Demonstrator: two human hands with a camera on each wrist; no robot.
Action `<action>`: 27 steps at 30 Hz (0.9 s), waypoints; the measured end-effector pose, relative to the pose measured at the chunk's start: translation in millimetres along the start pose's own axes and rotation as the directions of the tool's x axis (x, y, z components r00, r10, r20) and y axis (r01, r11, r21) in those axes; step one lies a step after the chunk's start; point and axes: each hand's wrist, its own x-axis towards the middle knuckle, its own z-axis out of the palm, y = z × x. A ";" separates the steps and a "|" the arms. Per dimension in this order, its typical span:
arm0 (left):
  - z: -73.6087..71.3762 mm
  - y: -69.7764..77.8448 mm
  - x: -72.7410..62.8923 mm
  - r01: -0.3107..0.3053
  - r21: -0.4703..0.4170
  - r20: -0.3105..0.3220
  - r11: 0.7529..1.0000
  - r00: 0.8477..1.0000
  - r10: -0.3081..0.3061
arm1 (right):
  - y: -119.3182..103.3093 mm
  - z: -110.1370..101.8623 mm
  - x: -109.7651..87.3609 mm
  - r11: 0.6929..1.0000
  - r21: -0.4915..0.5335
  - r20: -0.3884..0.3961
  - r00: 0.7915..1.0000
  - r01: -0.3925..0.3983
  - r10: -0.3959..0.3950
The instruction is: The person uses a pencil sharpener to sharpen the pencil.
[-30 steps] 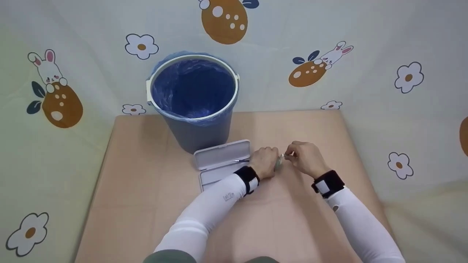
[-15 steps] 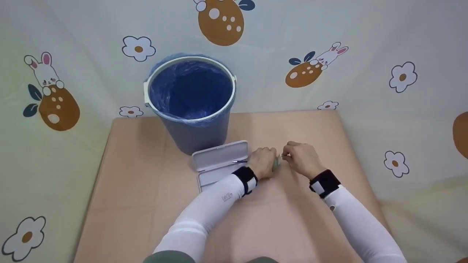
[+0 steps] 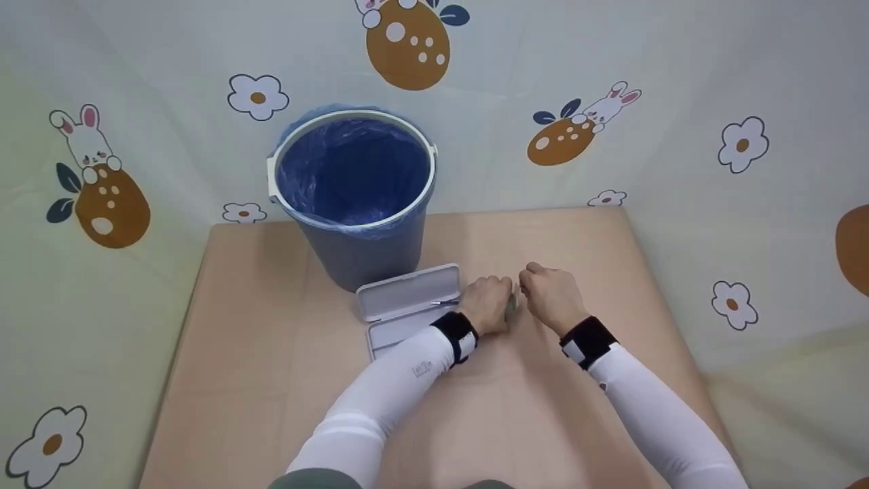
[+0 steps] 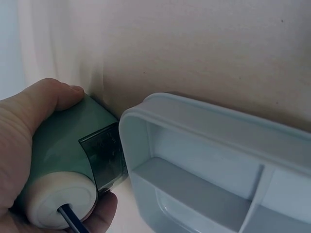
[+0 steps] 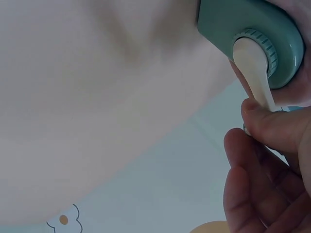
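Observation:
My left hand (image 3: 485,303) grips a green pencil sharpener (image 4: 63,141) with a dark see-through shavings drawer (image 4: 107,158). A dark pencil (image 4: 72,218) sticks into the sharpener's round cream-coloured front. On the opposite side, in the right wrist view, a white crank (image 5: 253,68) is fixed to the green body. My right hand (image 3: 553,299) pinches the crank's end between thumb and index finger, with the other fingers curled. In the head view the left hand covers most of the sharpener. Left of that hand lies an open pale grey pencil case (image 3: 411,293) with a divided tray.
A blue-grey bin (image 3: 360,255) lined with a blue bag stands behind the pencil case. The table (image 3: 271,353) has a peach cover. Patterned curtain cloth (image 3: 489,136) encloses its back and sides.
My right hand has shifted slightly left and its wrist has turned, with the fingers still at the crank. The left hand keeps its hold on the pencil sharpener. The head view has tilted slightly.

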 end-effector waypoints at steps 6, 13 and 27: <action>26.3 -9.3 14.5 -0.001 -0.033 -0.056 0.999 0.998 -0.001 | -3.6 2.7 6.5 1.000 -0.015 0.018 0.999 -0.026 0.027; 47.6 -15.0 23.5 -0.003 -0.007 -0.088 1.000 0.996 0.002 | -3.1 5.4 11.3 0.999 -0.022 0.054 0.998 -0.040 0.041; 4.2 0.5 0.9 0.019 0.005 -0.026 1.000 0.999 -0.019 | -1.9 3.0 13.6 0.999 0.003 0.113 0.993 -0.044 0.043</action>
